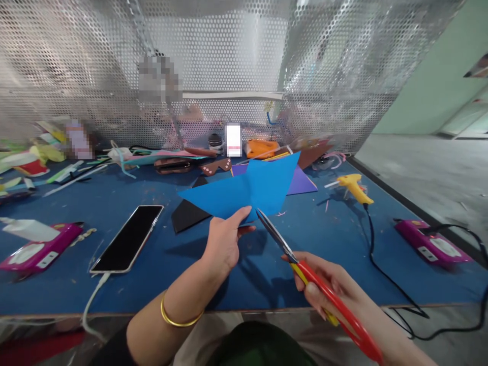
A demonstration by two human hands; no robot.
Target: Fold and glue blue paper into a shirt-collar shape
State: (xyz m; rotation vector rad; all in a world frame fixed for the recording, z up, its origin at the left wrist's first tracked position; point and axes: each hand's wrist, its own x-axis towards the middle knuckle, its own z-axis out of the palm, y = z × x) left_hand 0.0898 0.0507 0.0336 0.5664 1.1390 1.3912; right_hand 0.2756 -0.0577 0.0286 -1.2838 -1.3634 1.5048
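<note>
A blue sheet of paper [263,185] with angled edges is pinched in my left hand [224,244], thumb on top and fingers beneath its near edge. My right hand [331,279] grips scissors [324,292] with red and yellow handles. Their blade tips point at the paper's near edge, close to my left thumb; whether they touch it I cannot tell. Behind and below the blue sheet lie a black piece [186,216] and a purple sheet [303,180], both partly covered.
A phone [127,239] on a white cable lies to the left, beside a magenta power strip [41,251]. At the right are a yellow glue gun [354,188] with a black cord and another magenta power strip [430,243]. A perforated metal screen [217,46] rises behind craft scraps.
</note>
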